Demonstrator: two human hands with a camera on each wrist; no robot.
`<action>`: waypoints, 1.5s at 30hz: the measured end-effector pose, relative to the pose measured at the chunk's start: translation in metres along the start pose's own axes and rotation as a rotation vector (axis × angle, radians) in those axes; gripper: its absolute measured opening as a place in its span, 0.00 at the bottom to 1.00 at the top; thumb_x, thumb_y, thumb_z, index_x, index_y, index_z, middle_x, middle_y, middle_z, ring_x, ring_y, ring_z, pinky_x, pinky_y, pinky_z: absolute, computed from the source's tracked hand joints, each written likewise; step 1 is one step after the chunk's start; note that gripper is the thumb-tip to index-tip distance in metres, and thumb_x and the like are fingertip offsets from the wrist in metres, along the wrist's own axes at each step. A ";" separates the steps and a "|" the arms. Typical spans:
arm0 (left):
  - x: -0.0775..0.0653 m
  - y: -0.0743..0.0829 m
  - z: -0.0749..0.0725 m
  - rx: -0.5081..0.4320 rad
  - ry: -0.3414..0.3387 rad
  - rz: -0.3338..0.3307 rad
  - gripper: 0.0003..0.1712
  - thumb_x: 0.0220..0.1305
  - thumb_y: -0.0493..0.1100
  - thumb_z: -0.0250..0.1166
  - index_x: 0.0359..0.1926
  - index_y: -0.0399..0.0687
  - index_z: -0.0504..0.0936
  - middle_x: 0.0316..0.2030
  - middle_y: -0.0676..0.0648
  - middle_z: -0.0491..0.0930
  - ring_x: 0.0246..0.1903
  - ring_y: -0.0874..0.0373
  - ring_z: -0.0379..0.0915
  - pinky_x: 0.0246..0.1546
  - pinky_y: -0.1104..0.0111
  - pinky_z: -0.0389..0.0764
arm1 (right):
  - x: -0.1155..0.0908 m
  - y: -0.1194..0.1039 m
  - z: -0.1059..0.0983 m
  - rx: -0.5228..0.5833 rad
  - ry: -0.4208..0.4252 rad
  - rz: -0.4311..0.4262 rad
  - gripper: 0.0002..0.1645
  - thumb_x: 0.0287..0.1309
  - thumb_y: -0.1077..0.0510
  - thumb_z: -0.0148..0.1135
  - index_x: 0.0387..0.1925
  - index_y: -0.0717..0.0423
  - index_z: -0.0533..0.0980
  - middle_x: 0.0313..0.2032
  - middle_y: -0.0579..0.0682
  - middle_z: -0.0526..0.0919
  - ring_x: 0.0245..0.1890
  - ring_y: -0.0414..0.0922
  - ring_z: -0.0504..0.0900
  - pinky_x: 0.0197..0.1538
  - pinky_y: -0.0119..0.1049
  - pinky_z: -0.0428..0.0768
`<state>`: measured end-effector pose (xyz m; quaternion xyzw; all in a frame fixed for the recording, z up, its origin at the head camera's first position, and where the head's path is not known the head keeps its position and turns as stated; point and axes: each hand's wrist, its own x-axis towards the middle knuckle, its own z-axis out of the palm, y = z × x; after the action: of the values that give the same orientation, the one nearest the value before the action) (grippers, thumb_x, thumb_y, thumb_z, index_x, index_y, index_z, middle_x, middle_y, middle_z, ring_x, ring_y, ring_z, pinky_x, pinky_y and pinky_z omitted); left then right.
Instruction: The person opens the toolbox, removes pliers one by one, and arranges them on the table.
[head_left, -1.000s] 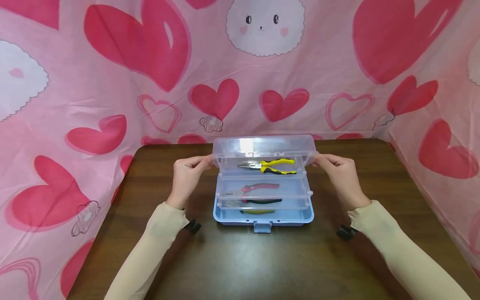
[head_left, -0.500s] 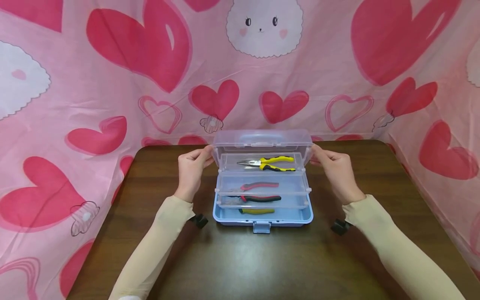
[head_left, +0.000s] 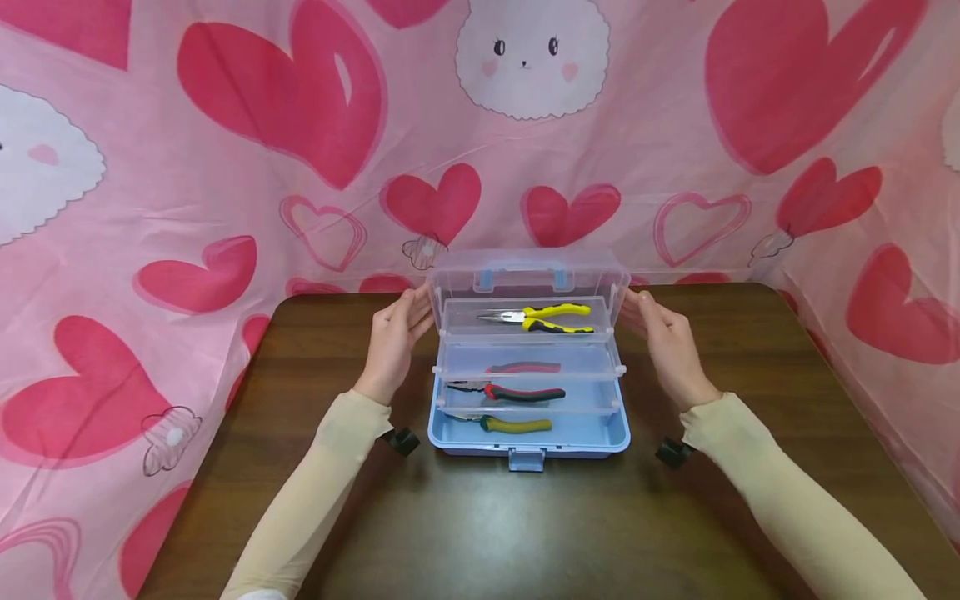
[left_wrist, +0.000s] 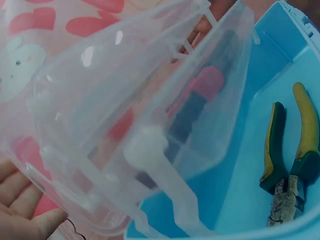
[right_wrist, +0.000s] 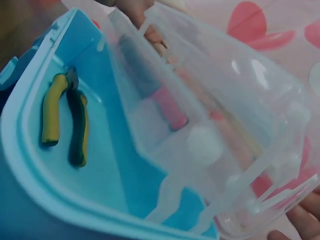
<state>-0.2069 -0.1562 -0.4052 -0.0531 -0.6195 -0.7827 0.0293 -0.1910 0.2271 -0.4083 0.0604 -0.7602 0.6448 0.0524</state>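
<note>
A toolbox with a light blue base [head_left: 592, 429] stands on the table, its clear lid [head_left: 525, 260] raised and tilted back. My left hand [head_left: 390, 346] is at the lid's left side, fingers extended against it; my right hand [head_left: 667, 346] mirrors this on the right. Yellow-and-black needle-nose pliers [head_left: 558, 310] lie in the upper clear tray [head_left: 465, 323]. Red-and-black pliers [head_left: 525, 393] show through the lower tray [head_left: 592, 396]. On the base floor rest green-and-yellow pliers [left_wrist: 307, 120], also visible in the right wrist view. Fingertips are partly hidden behind the lid.
Brown wooden table [head_left: 480, 533] surrounds the box. A pink heart-patterned cloth [head_left: 645, 125] hangs behind and at both sides. The front latch [head_left: 527, 460] hangs down from the base rim.
The lid has swung up and back, and the trays have shifted back with it, uncovering more of the green-and-yellow pliers. Both hands moved slightly inward, their fingers going from pinching to extended.
</note>
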 end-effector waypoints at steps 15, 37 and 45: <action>0.017 -0.020 -0.007 -0.143 -0.131 -0.061 0.37 0.85 0.57 0.31 0.80 0.38 0.57 0.79 0.41 0.59 0.78 0.48 0.55 0.79 0.54 0.56 | 0.019 0.027 -0.006 0.291 -0.257 -0.011 0.43 0.83 0.36 0.29 0.82 0.61 0.50 0.81 0.60 0.50 0.81 0.56 0.52 0.75 0.32 0.66; 0.031 -0.048 -0.010 -0.047 -0.161 -0.232 0.34 0.86 0.55 0.39 0.83 0.47 0.50 0.82 0.46 0.52 0.80 0.50 0.47 0.79 0.49 0.55 | 0.039 0.045 0.000 0.362 -0.447 0.170 0.47 0.79 0.31 0.20 0.82 0.54 0.27 0.83 0.56 0.29 0.82 0.55 0.29 0.80 0.57 0.32; 0.032 -0.053 -0.015 -0.060 -0.181 -0.311 0.33 0.84 0.46 0.46 0.82 0.42 0.51 0.81 0.43 0.51 0.80 0.44 0.48 0.79 0.47 0.54 | 0.043 0.051 -0.004 0.401 -0.503 0.249 0.49 0.79 0.30 0.21 0.81 0.57 0.26 0.83 0.57 0.29 0.82 0.55 0.29 0.80 0.55 0.33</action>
<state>-0.2454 -0.1580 -0.4564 -0.0278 -0.5966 -0.7880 -0.1493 -0.2412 0.2383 -0.4503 0.1334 -0.6090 0.7477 -0.2286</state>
